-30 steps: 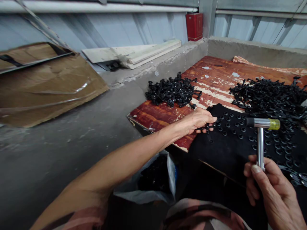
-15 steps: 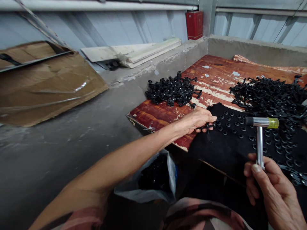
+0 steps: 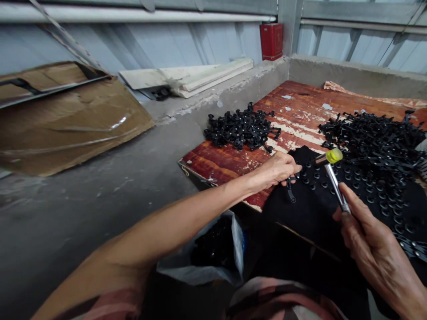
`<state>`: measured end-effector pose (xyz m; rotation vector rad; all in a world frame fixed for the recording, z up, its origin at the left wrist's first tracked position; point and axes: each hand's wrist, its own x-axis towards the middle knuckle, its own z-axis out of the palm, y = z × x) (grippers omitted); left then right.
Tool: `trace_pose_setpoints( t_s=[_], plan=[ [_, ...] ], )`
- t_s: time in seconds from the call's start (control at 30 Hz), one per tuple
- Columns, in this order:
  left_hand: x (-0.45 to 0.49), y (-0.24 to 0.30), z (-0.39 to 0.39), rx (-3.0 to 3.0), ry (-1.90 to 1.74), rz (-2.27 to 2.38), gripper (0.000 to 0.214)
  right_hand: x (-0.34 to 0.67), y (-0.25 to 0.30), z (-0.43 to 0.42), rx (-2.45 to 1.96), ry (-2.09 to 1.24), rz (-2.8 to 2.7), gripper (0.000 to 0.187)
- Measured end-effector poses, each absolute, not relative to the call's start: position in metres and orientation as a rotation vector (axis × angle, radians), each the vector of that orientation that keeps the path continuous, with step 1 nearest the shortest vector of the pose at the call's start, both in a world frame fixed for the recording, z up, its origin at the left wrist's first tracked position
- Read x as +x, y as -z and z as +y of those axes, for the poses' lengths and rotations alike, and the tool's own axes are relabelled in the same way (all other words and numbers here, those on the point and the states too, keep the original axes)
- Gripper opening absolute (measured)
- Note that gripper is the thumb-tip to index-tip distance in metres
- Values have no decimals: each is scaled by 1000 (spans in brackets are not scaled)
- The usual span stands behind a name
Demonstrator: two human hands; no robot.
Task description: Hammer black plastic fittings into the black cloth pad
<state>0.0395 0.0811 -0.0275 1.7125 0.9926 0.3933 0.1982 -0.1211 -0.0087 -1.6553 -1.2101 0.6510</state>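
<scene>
My left hand (image 3: pixel 279 168) is closed at the edge of a black mat (image 3: pixel 300 218), pinching a small black strap-like part (image 3: pixel 291 193) whose ringed end hangs below the fingers. In my right hand (image 3: pixel 370 235) is a small mallet (image 3: pixel 336 186) with a metal handle, a yellow face and a dark opposite end. Its head is over the mat, a short way right of my left fingers. Rows of round black ring-shaped pieces (image 3: pixel 370 189) lie across the mat. What exactly the left fingertips cover is hidden.
Piles of black parts lie on the worn red board, one pile (image 3: pixel 240 128) at left and a larger pile (image 3: pixel 373 138) at right. Below the board's edge stands a pale bag (image 3: pixel 237 244) with black things inside. A cardboard box (image 3: pixel 73 129) and a red tin (image 3: pixel 271 42) are by the wall.
The mallet has swung left and tilted, its head coming closer to my left hand. My right hand moved with it. The left hand stays nearly in place, and the part's ringed end shows more clearly.
</scene>
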Motion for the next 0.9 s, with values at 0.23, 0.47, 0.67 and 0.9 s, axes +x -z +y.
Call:
trace_pose_setpoints(
  t_s=[0.23, 0.47, 0.67, 0.9],
  plan=[
    [43, 17, 75, 1694, -364, 1057, 20, 210, 18, -105, -1681, -381, -1658, 57],
    [41, -1, 71, 1596, -268, 1004, 14, 213, 19, -102, -1691, -271, -1843, 62],
    [39, 4, 75, 1603, -267, 1034, 10, 214, 20, -107, -1703, -115, -1956, 60],
    [39, 10, 77, 1684, -302, 1003, 12, 208, 14, -108, -1556, 41, -1942, 67]
  ],
)
